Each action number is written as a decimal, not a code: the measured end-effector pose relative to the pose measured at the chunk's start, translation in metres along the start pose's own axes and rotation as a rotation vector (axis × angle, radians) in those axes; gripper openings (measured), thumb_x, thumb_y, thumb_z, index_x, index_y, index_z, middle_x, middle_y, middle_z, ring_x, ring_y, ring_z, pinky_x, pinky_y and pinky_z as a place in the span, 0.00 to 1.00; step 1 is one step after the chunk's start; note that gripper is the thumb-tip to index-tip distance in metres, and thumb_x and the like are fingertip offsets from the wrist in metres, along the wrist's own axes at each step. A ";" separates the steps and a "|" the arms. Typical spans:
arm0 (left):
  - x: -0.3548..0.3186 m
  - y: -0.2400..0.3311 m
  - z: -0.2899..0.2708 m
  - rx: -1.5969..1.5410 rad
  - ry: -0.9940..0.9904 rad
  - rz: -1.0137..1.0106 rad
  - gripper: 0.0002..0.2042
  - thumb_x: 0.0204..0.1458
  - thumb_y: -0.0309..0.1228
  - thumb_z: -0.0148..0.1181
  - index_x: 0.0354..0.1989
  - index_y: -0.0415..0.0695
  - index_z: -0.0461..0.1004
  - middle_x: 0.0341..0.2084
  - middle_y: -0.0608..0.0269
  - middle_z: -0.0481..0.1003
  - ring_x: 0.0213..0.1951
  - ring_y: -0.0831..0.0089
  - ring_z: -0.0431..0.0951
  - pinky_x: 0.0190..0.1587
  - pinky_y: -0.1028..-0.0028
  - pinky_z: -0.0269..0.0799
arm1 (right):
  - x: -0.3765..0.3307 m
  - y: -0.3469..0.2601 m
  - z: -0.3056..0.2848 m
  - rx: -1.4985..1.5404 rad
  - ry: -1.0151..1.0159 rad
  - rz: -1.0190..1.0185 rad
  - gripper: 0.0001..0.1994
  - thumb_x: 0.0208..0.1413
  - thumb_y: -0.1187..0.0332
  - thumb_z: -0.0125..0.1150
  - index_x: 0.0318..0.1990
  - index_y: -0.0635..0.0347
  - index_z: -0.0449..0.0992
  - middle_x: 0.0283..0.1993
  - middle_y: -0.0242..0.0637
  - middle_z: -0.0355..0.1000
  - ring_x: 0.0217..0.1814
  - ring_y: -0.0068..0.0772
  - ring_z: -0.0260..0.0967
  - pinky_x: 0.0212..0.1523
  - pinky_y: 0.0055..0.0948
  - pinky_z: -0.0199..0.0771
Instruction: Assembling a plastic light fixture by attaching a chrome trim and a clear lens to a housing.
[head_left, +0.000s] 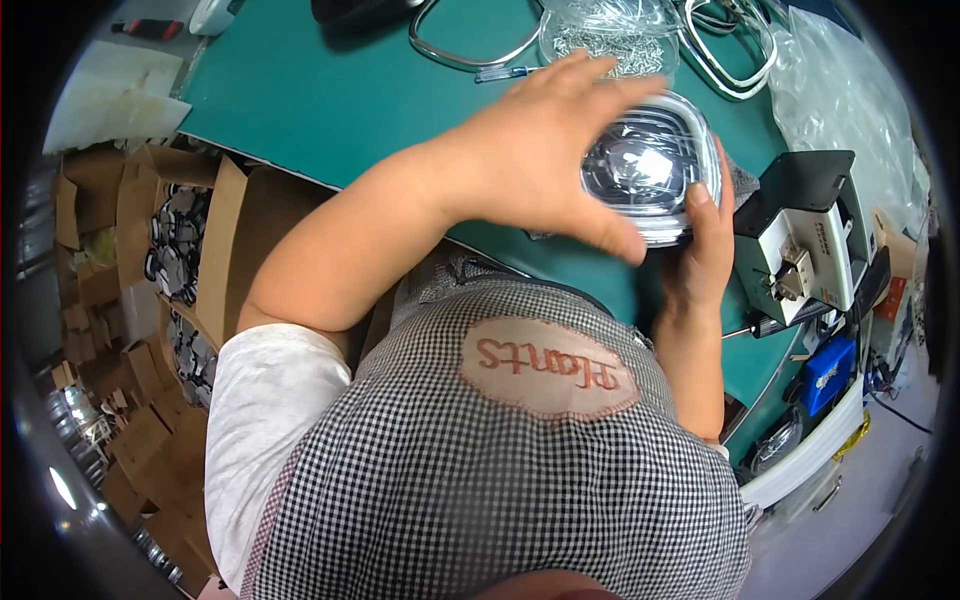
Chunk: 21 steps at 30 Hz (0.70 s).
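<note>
A rounded, lamp-like unit (pixel 640 170) with a clear, shiny cover and a pale rim is held up over the green table. My right hand (pixel 706 230) grips it from the right, with the thumb on the front edge and the fingers behind. On its left side my left hand (pixel 560 150) is spread wide, slightly blurred. The left thumb reaches along the lower edge and the fingers along the upper edge. Whether the left fingertips press on the rim, I cannot tell.
Beyond the hands lie a bag of small screws (pixel 610 50), a clear-handled screwdriver (pixel 500 74) and ring-shaped trims (pixel 735 60). A small machine (pixel 800 240) stands at the right, with a dark-handled screwdriver (pixel 780 325) below. Cardboard boxes (pixel 225 240) of parts stand left of the green table (pixel 290 90).
</note>
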<state>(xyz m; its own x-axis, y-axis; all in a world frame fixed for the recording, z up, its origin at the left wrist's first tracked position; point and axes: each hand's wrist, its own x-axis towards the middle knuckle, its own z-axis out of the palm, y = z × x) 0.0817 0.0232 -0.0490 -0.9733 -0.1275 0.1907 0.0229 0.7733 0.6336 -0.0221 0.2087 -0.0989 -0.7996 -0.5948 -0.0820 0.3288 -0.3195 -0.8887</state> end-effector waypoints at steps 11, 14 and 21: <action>0.014 0.007 0.015 0.192 -0.127 0.067 0.56 0.26 0.46 0.79 0.71 0.58 0.55 0.66 0.36 0.55 0.66 0.38 0.55 0.66 0.49 0.56 | -0.007 0.011 -0.004 0.036 -0.065 -0.036 0.44 0.63 0.37 0.45 0.72 0.65 0.47 0.72 0.46 0.54 0.73 0.42 0.54 0.71 0.41 0.54; 0.012 0.004 0.012 0.136 -0.126 0.065 0.55 0.26 0.45 0.78 0.70 0.58 0.56 0.66 0.36 0.55 0.67 0.37 0.55 0.66 0.49 0.56 | -0.005 0.010 -0.005 0.082 -0.088 0.009 0.42 0.64 0.37 0.38 0.73 0.64 0.45 0.73 0.45 0.52 0.74 0.41 0.52 0.72 0.42 0.52; 0.015 0.002 0.002 0.130 -0.179 0.100 0.54 0.26 0.44 0.78 0.70 0.58 0.56 0.66 0.36 0.55 0.66 0.38 0.56 0.66 0.49 0.56 | -0.006 0.009 -0.007 0.152 -0.136 0.035 0.41 0.64 0.40 0.42 0.73 0.64 0.45 0.72 0.45 0.54 0.74 0.41 0.53 0.72 0.43 0.53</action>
<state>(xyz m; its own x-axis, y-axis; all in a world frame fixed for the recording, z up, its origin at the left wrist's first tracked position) 0.0665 0.0238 -0.0462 -0.9929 0.0572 0.1043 0.1030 0.8515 0.5142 -0.0176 0.2142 -0.1098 -0.7144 -0.6986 -0.0406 0.4356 -0.3986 -0.8071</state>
